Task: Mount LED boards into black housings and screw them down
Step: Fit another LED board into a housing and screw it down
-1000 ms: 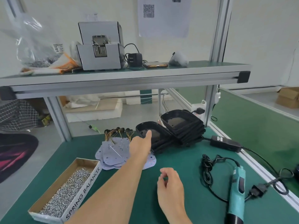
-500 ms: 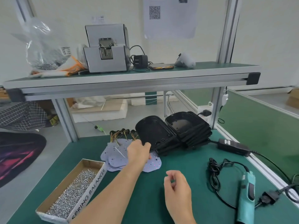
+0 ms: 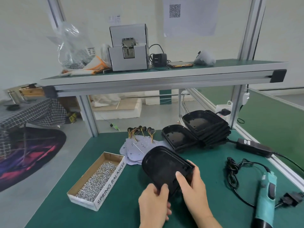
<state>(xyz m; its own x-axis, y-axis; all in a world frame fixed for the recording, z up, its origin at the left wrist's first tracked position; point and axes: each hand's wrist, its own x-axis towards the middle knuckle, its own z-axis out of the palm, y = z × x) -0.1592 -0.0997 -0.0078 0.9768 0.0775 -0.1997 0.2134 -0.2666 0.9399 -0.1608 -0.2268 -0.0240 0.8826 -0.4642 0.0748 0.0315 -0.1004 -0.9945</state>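
Observation:
A black housing [image 3: 162, 167] is held above the green mat, open side up. My left hand [image 3: 154, 204] grips its near edge and my right hand [image 3: 192, 186] holds its right side with the thumb inside the rim. Behind it lies a pile of pale LED boards [image 3: 136, 148] with coloured wires. Two stacks of black housings [image 3: 197, 130] stand at the back. A cardboard box of screws [image 3: 97, 180] sits to the left. A teal electric screwdriver [image 3: 266, 198] lies to the right.
A black power adapter [image 3: 253, 148] and coiled cable [image 3: 236, 171] lie at the right. The aluminium-framed shelf [image 3: 148, 76] overhead carries a grey screw feeder [image 3: 128, 48], a phone and bags. The bench edge runs along the right rail.
My left hand lifted one housing off the left stack and brought it toward me. My right hand rose and took hold of its right side.

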